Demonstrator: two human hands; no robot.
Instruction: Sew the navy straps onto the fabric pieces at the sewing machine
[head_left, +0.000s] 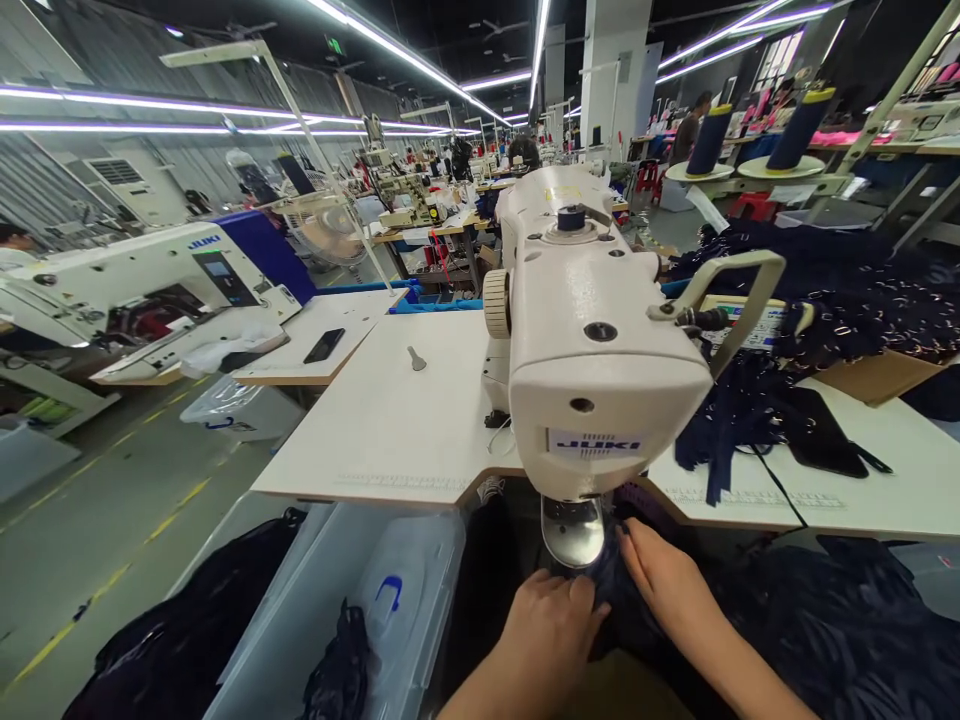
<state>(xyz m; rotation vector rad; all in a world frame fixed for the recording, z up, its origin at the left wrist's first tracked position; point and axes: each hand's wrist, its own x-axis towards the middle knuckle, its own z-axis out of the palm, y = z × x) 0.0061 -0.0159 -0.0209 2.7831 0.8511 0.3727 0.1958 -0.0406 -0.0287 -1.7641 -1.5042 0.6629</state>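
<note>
A white JUKI sewing machine (607, 400) stands right in front of me, with a shiny metal plate (574, 532) under its head. Just below that plate, my left hand (551, 622) is closed, its fingers curled on dark navy fabric (613, 590). My right hand (664, 572) grips the same fabric from the right side, fingertips close to the machine head. Both hands and the dark colour hide much of the cloth, so its shape is unclear. The needle area is hidden behind the head.
A clear plastic bin (439, 570) holding dark cloth stands at lower left. Navy straps with small rings (847, 290) are heaped on the right, near a black phone (825, 430). A small metal tool (416, 359) lies on the white tabletop (390, 430). Thread cones (801, 130) stand behind.
</note>
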